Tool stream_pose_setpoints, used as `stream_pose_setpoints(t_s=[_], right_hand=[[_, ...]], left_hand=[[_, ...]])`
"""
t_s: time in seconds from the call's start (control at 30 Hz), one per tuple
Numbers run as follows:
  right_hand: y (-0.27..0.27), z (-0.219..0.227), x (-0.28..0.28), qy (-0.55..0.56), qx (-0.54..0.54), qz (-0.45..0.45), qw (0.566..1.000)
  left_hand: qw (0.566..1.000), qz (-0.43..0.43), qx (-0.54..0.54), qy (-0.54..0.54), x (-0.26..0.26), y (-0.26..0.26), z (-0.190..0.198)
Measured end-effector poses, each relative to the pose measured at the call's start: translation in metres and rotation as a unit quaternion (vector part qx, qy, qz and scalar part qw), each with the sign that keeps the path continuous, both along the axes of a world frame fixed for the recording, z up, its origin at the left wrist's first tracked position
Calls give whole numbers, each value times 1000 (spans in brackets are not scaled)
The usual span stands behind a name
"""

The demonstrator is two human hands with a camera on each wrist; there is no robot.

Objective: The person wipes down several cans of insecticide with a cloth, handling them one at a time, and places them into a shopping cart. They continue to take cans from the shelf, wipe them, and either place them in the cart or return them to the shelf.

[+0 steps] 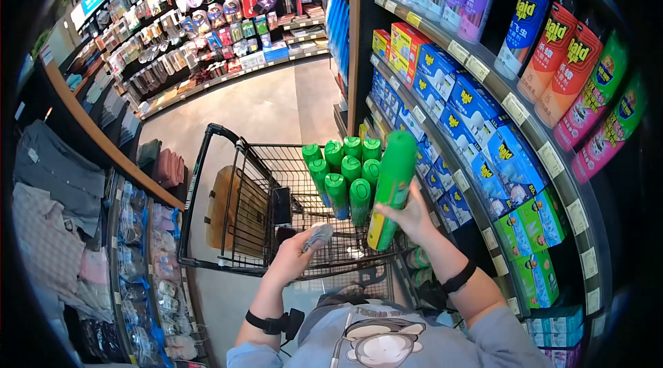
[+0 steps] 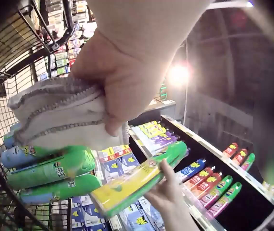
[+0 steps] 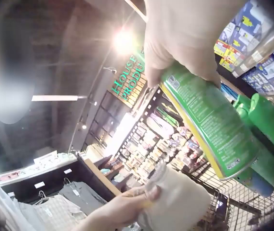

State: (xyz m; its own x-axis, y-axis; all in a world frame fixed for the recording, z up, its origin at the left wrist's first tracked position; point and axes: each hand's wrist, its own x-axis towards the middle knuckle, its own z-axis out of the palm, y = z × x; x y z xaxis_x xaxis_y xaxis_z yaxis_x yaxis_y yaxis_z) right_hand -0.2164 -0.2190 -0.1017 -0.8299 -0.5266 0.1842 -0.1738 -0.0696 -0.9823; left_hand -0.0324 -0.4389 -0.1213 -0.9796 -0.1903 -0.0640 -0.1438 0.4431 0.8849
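Observation:
My right hand (image 1: 409, 215) grips a green and yellow spray can (image 1: 395, 188), tilted, above the cart's right side. The same can (image 3: 209, 120) hangs below the right hand (image 3: 185, 41) in the right wrist view. My left hand (image 1: 293, 255) pinches a folded whitish cloth (image 1: 318, 237) over the cart's near part; in the left wrist view the cloth (image 2: 65, 115) shows stacked layers under the left hand (image 2: 122, 72). Several green-capped cans (image 1: 351, 168) stand upright together in the black wire cart (image 1: 242, 230).
Shelves with spray cans (image 1: 523, 27) and blue boxes (image 1: 476, 112) rise close on the right. Clothing (image 1: 59, 167) and packaged goods (image 1: 135, 230) line the left. Pale floor (image 1: 255, 102) lies beyond the cart, before a wall of hanging goods (image 1: 228, 15).

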Motion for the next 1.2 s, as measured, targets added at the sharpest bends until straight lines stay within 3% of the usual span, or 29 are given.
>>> stream_pose_setpoints(t_s=[0.03, 0.1, 0.17, 0.23, 0.3, 0.43, 0.53, 0.63, 0.7, 0.83, 0.93, 1.0, 1.2], right_hand=[[2, -13, 1, 67, 56, -6, 996], [5, -24, 5, 61, 63, -6, 996], [14, -71, -10, 159, 245, -1, 957], [18, -97, -13, 119, 251, -17, 961], [20, -108, -11, 166, 258, -92, 947], [29, -138, -16, 155, 260, -103, 947], [31, -140, -15, 220, 309, -89, 921], [33, -158, -16, 192, 272, -94, 938], [36, -164, -17, 175, 320, -81, 928], [39, -174, -20, 148, 319, -109, 930], [39, -165, -19, 144, 357, -79, 920], [38, -162, -17, 92, 388, -66, 915], [43, -153, -17, 91, 400, -46, 911]], left_hand=[[1000, 8, -4, 19, 1, -1, -1], [1000, 13, 8, -3, 3, -2, -2], [999, 18, 19, -25, 3, -1, -3], [998, 20, 29, -43, 2, 2, -4], [999, 6, 16, -31, 1, 2, -5], [1000, -7, 15, -20, -3, 5, -4], [1000, -8, 8, -21, -6, 6, -3], [999, -9, 12, -31, -7, 7, -2], [999, -8, 10, -35, -8, 6, -6], [1000, -17, 22, -5, -10, 5, -18], [998, -17, 38, -46, -13, 9, -10], [998, -22, 41, -30, -15, 12, -13], [998, -41, 28, -29, -24, 16, -12]])
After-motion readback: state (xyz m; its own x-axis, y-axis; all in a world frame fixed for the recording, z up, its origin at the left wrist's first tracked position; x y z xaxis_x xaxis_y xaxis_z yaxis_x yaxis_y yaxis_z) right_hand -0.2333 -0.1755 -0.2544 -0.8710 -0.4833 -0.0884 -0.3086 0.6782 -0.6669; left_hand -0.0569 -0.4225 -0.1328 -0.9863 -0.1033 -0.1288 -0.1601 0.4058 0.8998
